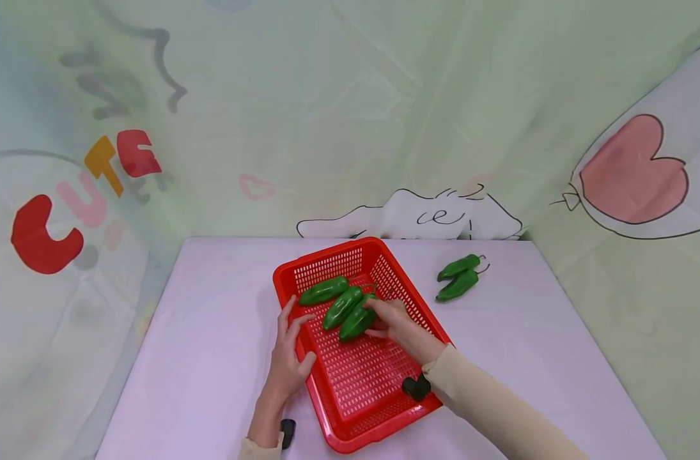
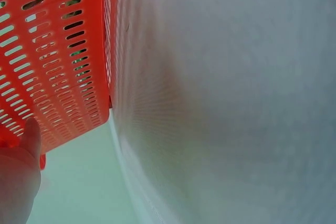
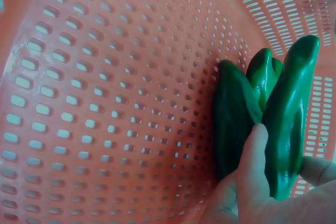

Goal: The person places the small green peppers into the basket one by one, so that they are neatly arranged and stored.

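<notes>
here, the right hand reaches into the basket, pinching a pepper.

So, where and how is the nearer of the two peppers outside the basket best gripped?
I would pinch the nearer pepper across its thick middle, coming from above and the near side: it lies on its side, its stem is thin, and the other pepper crowds its far side.
</notes>
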Tool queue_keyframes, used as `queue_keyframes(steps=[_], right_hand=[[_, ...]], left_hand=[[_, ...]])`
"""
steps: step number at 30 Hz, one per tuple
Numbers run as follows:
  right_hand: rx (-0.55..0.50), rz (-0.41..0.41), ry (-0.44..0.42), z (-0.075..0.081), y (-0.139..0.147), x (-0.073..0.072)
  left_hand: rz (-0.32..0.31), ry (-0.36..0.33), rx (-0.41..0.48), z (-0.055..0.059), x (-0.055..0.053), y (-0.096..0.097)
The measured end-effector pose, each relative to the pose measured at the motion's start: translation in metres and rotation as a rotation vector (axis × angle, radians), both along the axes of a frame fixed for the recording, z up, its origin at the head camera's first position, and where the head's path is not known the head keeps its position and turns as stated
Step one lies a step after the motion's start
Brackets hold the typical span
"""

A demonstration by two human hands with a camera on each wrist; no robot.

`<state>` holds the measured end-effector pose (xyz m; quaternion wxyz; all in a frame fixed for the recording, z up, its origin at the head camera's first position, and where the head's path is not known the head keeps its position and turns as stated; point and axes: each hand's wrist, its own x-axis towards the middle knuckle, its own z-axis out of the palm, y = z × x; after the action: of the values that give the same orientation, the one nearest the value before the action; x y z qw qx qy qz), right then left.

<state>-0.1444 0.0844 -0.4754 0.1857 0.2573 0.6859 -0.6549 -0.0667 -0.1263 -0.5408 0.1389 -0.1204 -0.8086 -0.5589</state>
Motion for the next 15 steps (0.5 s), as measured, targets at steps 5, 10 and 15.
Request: queue_keyframes(steps=[5, 10, 15], right_hand=[[-0.020, 0.016, -0.009, 0.0001, 0.0027, 0.0014], [-0.009, 0.015, -0.062, -0.0002, 0.0032, 0.0008], [-0.033, 0.034, -0.124, -0.0075, 0.0065, -0.0004]], left_hand=[[0.001, 0.003, -0.005, 0.0000, 0.0003, 0.0001], [0.001, 0.007, 0.001, -0.0005, 0.0001, -0.0005], [-0.002, 0.018, 0.002, -0.0019, -0.0004, 0.0001]])
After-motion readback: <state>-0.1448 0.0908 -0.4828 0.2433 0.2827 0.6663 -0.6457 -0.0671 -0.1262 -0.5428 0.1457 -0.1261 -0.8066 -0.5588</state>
